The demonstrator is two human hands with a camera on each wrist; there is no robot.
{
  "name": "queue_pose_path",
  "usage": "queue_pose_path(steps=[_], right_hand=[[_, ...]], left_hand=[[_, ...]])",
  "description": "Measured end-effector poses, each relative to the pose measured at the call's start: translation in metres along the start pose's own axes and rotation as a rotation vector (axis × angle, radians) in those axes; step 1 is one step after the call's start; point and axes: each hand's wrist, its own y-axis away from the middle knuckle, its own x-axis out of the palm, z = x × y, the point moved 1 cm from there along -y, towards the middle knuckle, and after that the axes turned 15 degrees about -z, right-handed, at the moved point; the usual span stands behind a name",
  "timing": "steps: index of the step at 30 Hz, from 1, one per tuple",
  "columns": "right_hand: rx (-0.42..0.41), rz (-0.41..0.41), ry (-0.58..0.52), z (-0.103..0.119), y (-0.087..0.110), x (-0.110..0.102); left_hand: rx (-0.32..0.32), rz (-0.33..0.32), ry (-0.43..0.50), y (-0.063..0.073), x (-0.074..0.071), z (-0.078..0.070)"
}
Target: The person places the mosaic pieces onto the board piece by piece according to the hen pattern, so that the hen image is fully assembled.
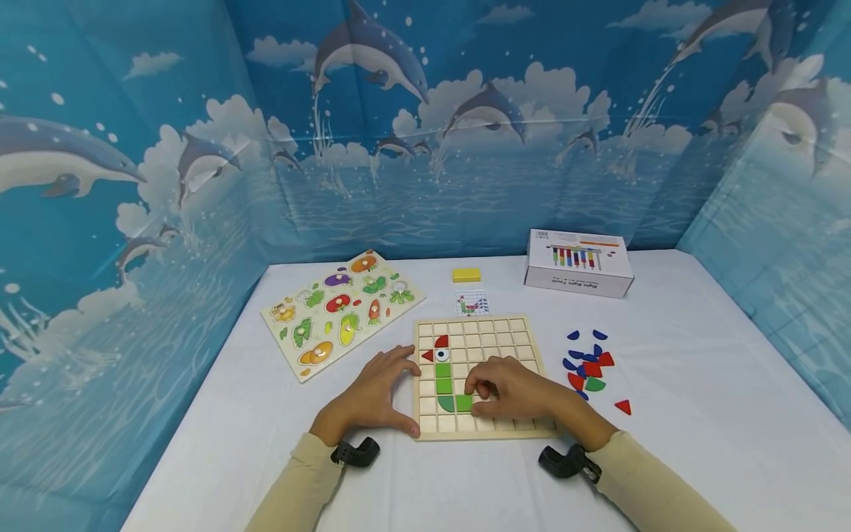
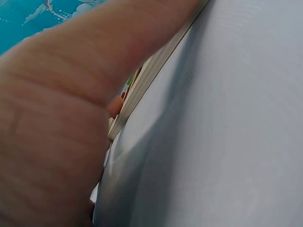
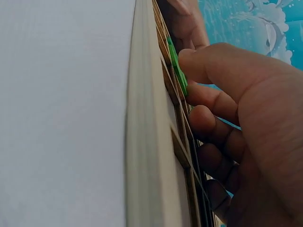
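Green square tile (image 1: 463, 403) sits in the near-left part of the wooden grid board (image 1: 479, 437), and the right hand (image 1: 512, 388) is right on it, thumb and index finger pinching its right edge while the other fingers curl in beneath the palm. Over on the left, the left hand (image 1: 377, 391) has its fingers and thumb spread, grasping nothing, fingertips touching the board's left edge and the thumb at the near-left corner. Look at the column climbing away from the corner: a green quarter-round (image 1: 446, 403) just left of the tile, two green squares (image 1: 443, 378) beyond, then an eye tile (image 1: 442, 355) with a red triangle (image 1: 428, 355) on its left and a red quarter-round (image 1: 442, 341) on its far side. Out to the right, loose blue, red and green pieces (image 1: 592, 369) lie scattered on the white tablecloth (image 1: 678, 458). Beyond the board lies a pattern card (image 1: 472, 303), then a yellow block (image 1: 466, 275); a printed box (image 1: 578, 263) stands far right, and a vegetable puzzle board (image 1: 323, 320) lies angled at far left.
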Motion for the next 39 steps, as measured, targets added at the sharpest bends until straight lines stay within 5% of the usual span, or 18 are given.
queue_pose_path(steps=[16, 25, 33, 39], right_hand=[[0.013, 0.009, 0.011, 0.002, 0.000, -0.001], [0.022, 0.009, -0.109, -0.003, 0.007, -0.019], [0.018, -0.067, -0.121, -0.019, 0.027, -0.041], [0.046, -0.128, -0.031, -0.038, 0.056, -0.069]], left_hand=[[0.001, 0.000, 0.009, 0.000, -0.001, -0.001], [-0.001, 0.001, 0.010, 0.000, -0.001, -0.001], [0.003, -0.005, 0.009, 0.000, -0.001, 0.000], [-0.002, 0.006, 0.000, 0.001, 0.000, 0.000]])
